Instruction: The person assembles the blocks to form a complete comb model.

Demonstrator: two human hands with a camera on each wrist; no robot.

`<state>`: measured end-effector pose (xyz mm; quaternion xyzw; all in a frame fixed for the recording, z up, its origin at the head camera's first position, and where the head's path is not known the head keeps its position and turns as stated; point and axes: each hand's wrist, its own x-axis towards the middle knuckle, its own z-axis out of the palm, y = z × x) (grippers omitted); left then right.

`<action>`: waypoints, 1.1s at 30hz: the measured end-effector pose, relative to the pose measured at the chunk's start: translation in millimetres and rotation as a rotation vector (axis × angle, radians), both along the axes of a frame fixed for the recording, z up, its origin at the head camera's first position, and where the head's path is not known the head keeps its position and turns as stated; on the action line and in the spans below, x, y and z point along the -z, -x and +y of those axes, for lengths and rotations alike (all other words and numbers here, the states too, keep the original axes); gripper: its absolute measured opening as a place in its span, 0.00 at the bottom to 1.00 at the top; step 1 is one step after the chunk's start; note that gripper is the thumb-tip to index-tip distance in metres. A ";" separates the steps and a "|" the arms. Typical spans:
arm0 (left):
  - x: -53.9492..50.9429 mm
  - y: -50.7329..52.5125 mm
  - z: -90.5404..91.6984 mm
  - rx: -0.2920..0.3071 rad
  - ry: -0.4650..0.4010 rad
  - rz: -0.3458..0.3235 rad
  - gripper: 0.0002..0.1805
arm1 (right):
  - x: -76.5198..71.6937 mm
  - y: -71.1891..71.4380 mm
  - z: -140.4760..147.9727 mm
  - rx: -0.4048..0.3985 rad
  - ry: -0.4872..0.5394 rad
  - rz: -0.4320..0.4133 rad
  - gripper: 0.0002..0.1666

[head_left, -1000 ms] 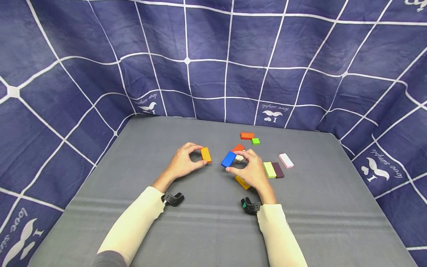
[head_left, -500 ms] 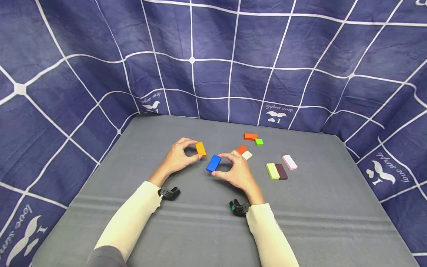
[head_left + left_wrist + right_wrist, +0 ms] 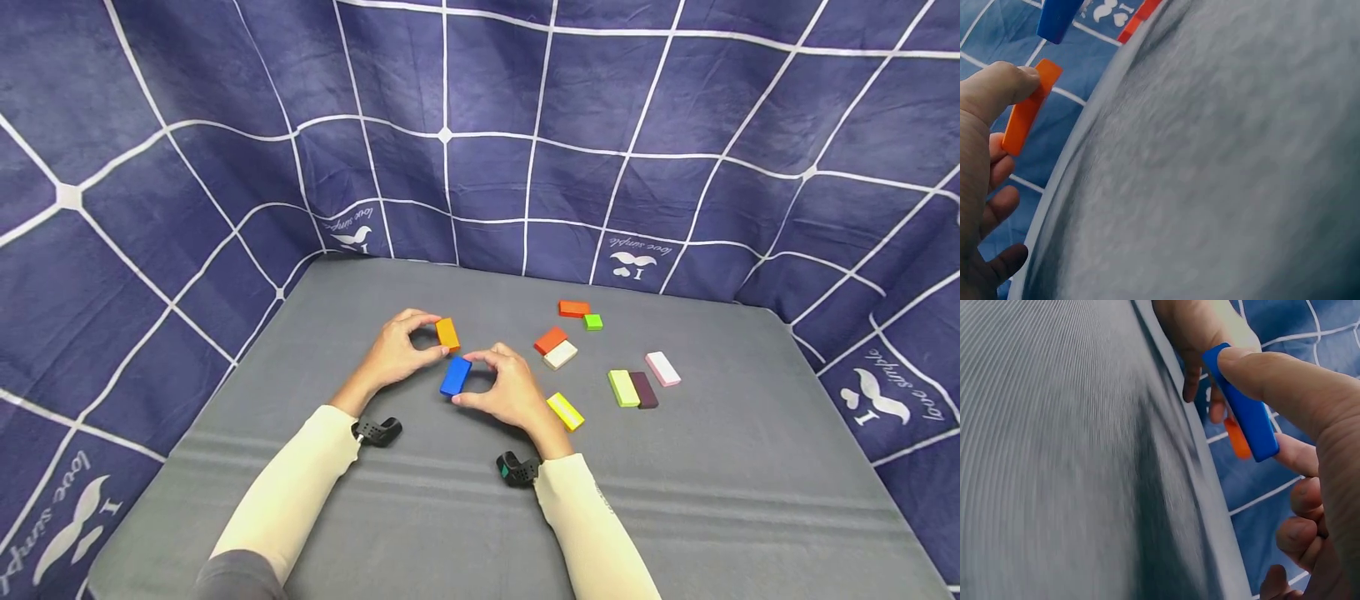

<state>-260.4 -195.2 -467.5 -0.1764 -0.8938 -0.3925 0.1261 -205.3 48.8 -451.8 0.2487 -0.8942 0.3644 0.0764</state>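
Between thumb and forefinger, my left hand (image 3: pixel 395 353) pinches an orange block (image 3: pixel 447 334) by its two ends. My right hand (image 3: pixel 512 394) pinches a blue block (image 3: pixel 456 376) the same way, just right of and nearer than the orange one. A narrow gap separates the blocks in the left wrist view, where the orange block (image 3: pixel 1032 107) is below the blue block (image 3: pixel 1058 19). From the right wrist, the blue block (image 3: pixel 1242 403) partly covers the orange block (image 3: pixel 1237 439). Both blocks appear raised off the grey table.
Right of my hands lie a yellow block (image 3: pixel 566 412), a red block (image 3: pixel 551 340) against a cream one (image 3: pixel 560 355), and a red-orange block (image 3: pixel 574 309) by a small green one (image 3: pixel 593 322). Farther right are pale yellow (image 3: pixel 623 388), dark purple (image 3: pixel 643 390) and pink (image 3: pixel 663 368) blocks.
My right hand has carried the blue block left, close to the orange block. The yellow block behind that hand has come into view. My left hand keeps its pinch, with a small shift.
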 end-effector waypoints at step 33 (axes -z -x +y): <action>14.1 7.9 -18.8 0.128 0.071 -0.016 0.28 | 19.3 8.7 -25.0 -0.104 -0.080 -0.103 0.36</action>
